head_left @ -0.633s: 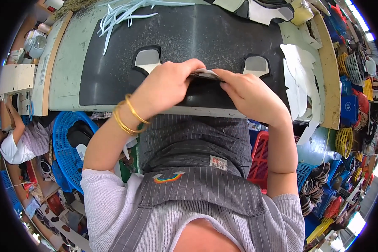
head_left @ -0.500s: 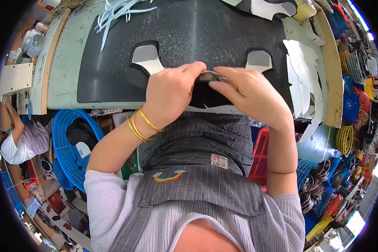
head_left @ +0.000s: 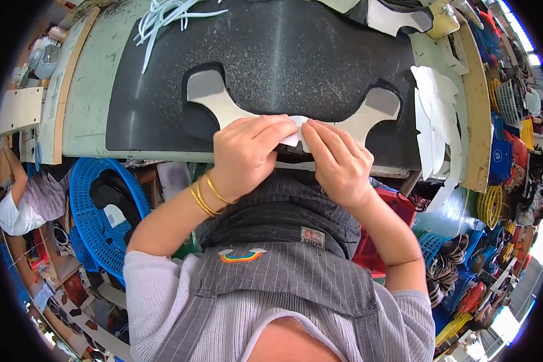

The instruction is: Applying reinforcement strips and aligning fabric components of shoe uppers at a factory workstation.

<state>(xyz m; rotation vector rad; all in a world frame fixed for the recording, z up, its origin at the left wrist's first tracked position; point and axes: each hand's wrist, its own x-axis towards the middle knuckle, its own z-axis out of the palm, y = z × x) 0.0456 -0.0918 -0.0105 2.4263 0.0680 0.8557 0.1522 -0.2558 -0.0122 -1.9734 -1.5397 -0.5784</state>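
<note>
Through my feed I see the left hand [head_left: 245,151] and right hand [head_left: 342,161] pinching the middle of a cream-and-black cut piece [head_left: 226,108] at the near edge of the black mat [head_left: 271,57]; its grey-tipped ends spread across the mat, pale strips [head_left: 157,21] beyond, white sheets [head_left: 429,105] rightward.

The cream-and-grey cutout [head_left: 228,107] is faced with something smooth and dull. The black mat [head_left: 253,48] is dotted with rough specks. The bangles [head_left: 201,203] are made of shiny metal, the striped apron [head_left: 283,271] of matt cloth.
</note>
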